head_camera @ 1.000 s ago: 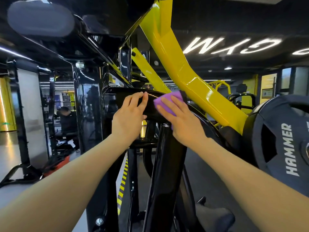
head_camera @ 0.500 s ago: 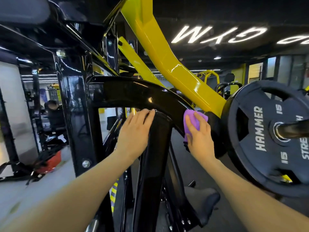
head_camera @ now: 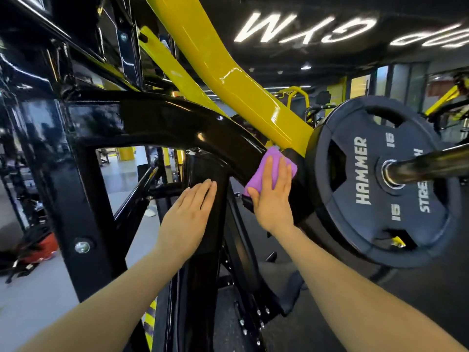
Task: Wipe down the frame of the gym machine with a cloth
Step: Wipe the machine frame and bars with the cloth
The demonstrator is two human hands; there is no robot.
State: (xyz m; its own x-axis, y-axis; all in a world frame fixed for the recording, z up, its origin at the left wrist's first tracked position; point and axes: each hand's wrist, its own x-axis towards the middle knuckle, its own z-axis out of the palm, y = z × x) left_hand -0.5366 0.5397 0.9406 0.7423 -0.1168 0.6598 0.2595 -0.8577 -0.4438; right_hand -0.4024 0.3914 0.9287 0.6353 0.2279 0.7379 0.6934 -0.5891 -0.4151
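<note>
The right hand [head_camera: 272,199] pressed a purple cloth [head_camera: 261,174] flat-fingered against the black frame [head_camera: 177,123]. The left hand [head_camera: 187,219] rested flat on it, grip released.

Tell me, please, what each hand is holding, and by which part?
The right hand presses the purple cloth flat against the black frame; the left hand holds nothing.

My left hand [head_camera: 189,219] rests flat on the upright post [head_camera: 203,250], and my right hand [head_camera: 272,199] presses the cloth [head_camera: 261,174] onto the curved frame beam [head_camera: 177,123] just right of it. The weight plate [head_camera: 375,179] sits further right on its bar [head_camera: 429,163], with the slanted arm [head_camera: 241,85] running behind the beam.
</note>
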